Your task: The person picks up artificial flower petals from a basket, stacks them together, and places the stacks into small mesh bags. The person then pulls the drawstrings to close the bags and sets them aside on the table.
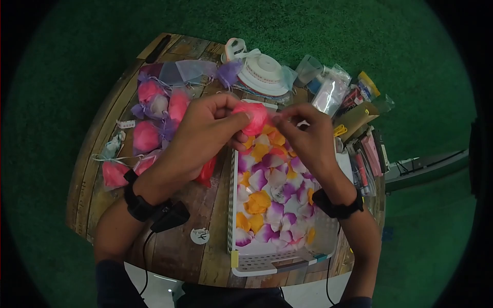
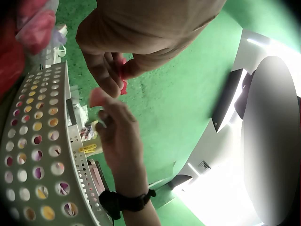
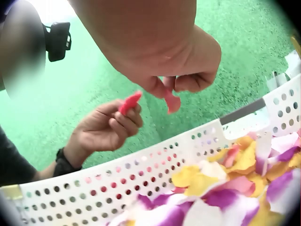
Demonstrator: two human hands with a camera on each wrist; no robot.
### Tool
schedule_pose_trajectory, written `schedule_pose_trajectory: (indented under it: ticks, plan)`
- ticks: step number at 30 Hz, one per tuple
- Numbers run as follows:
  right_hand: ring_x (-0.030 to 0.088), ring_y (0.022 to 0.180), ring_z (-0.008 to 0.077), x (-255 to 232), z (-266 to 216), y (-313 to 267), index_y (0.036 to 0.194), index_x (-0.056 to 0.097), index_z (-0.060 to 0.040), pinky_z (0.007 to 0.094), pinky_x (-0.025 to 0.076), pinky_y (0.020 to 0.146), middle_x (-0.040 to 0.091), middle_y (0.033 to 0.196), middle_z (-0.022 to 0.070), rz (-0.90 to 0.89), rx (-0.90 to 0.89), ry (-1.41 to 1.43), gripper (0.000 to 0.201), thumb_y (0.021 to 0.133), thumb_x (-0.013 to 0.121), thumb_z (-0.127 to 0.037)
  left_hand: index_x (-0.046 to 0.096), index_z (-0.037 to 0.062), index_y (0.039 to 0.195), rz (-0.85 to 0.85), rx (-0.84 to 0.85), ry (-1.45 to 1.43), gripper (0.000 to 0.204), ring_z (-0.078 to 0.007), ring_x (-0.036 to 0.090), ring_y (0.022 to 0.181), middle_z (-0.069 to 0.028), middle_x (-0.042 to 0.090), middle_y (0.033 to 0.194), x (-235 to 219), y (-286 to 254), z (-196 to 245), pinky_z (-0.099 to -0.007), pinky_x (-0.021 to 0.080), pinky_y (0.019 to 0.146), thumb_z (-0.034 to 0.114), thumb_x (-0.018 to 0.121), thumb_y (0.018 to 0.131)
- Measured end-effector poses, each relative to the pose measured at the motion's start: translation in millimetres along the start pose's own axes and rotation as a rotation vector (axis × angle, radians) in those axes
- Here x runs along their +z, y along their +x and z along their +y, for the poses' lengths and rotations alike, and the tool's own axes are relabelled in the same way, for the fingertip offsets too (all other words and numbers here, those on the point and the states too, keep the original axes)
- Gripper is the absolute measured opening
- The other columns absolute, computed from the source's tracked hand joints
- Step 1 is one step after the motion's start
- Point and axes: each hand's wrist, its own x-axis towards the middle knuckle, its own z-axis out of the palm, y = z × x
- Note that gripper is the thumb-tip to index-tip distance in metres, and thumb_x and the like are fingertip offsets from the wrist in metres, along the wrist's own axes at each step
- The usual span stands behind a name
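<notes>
My left hand (image 1: pixel 203 131) holds a small stack of bright pink petals (image 1: pixel 252 119) between thumb and fingers, above the far end of a white perforated basket (image 1: pixel 233 205). Close beside it, my right hand (image 1: pixel 310 136) pinches a single pink petal (image 3: pixel 173 102) that hangs from its thumb and finger. In the right wrist view the pink stack (image 3: pixel 130 103) is apart from that petal. Loose purple-and-white, yellow and pink petals (image 1: pixel 275 213) lie in the basket under both hands.
Mesh pouches with pink contents (image 1: pixel 146 136) lie left of the basket. Ribbon rolls (image 1: pixel 264 74) sit at the back, with clear plastic packets (image 1: pixel 333 92) to their right. Boxes and pens (image 1: pixel 367 159) stand along the right edge of the wooden table (image 1: pixel 205 264). A round white sticker (image 1: pixel 200 236) lies near the front.
</notes>
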Motion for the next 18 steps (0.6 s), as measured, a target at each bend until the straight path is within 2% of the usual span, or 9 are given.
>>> schedule_pose_trajectory:
  ticks: [1,2,4,6,7,14,18]
  plan:
    - [0.055,0.062,0.0118,-2,-3,-7,0.085,0.069,-0.0006,0.0259,0.043,0.053,0.06,0.078,0.0059,0.156,-0.085,0.143,0.009,0.08,0.073,-0.006,0.061,0.001,0.1,-0.013,-0.01,-0.001,0.015,-0.0065,0.061,0.066,-0.0026,0.065,0.083,1,0,-3,-0.0205,0.052,0.059,0.014,0.064,0.094]
    - [0.055,0.062,0.0118,-7,-14,-15,0.085,0.069,-0.0006,0.0259,0.043,0.053,0.06,0.078,0.0059,0.149,-0.092,0.139,0.009,0.08,0.073,-0.006,0.061,0.0009,0.099,-0.03,-0.018,0.001,0.014,-0.0067,0.062,0.066,-0.0029,0.066,0.083,2,1,-4,-0.0208,0.053,0.06,0.014,0.063,0.094]
    - [0.06,0.073,0.012,-20,-40,-31,0.089,0.067,0.0006,0.0227,0.045,0.061,0.062,0.087,0.0078,0.332,-0.432,-0.108,0.017,0.075,0.075,0.005,0.061,0.0009,0.099,-0.027,-0.04,0.012,0.014,-0.0071,0.063,0.067,-0.0031,0.066,0.084,6,-2,-4,-0.0212,0.054,0.061,0.014,0.063,0.094]
    - [0.061,0.075,0.0161,-23,-49,-35,0.088,0.067,0.0009,0.026,0.048,0.062,0.062,0.089,0.0098,0.314,-0.694,-0.248,0.021,0.071,0.076,0.009,0.061,0.001,0.099,-0.032,-0.068,0.031,0.013,-0.0076,0.064,0.069,-0.0034,0.066,0.085,12,-7,-2,-0.0215,0.054,0.061,0.014,0.063,0.095]
    - [0.062,0.075,0.0202,-21,-46,-38,0.088,0.067,0.001,0.0281,0.05,0.065,0.061,0.09,0.0103,0.255,-0.67,-0.267,0.021,0.071,0.076,0.008,0.06,0.001,0.1,-0.03,-0.046,0.003,0.012,-0.0082,0.065,0.072,-0.0038,0.067,0.086,16,-9,-2,-0.0221,0.055,0.062,0.012,0.062,0.095]
    - [0.062,0.08,0.0212,-6,-45,-36,0.09,0.068,0.0009,0.0288,0.05,0.065,0.061,0.092,0.0105,0.196,-0.615,-0.239,0.021,0.071,0.076,0.007,0.058,0.0021,0.104,-0.031,0.093,-0.093,0.011,-0.0102,0.066,0.083,-0.0052,0.067,0.095,29,-18,-6,-0.0254,0.059,0.069,0.01,0.059,0.097]
    - [0.063,0.08,0.0215,-6,-45,-34,0.091,0.068,0.0006,0.0291,0.05,0.066,0.061,0.094,0.0106,0.167,-0.579,-0.265,0.022,0.072,0.076,0.006,0.058,0.0021,0.104,-0.042,0.085,-0.126,0.013,-0.0102,0.066,0.085,-0.005,0.067,0.096,29,-18,-2,-0.0258,0.059,0.071,0.013,0.06,0.097]
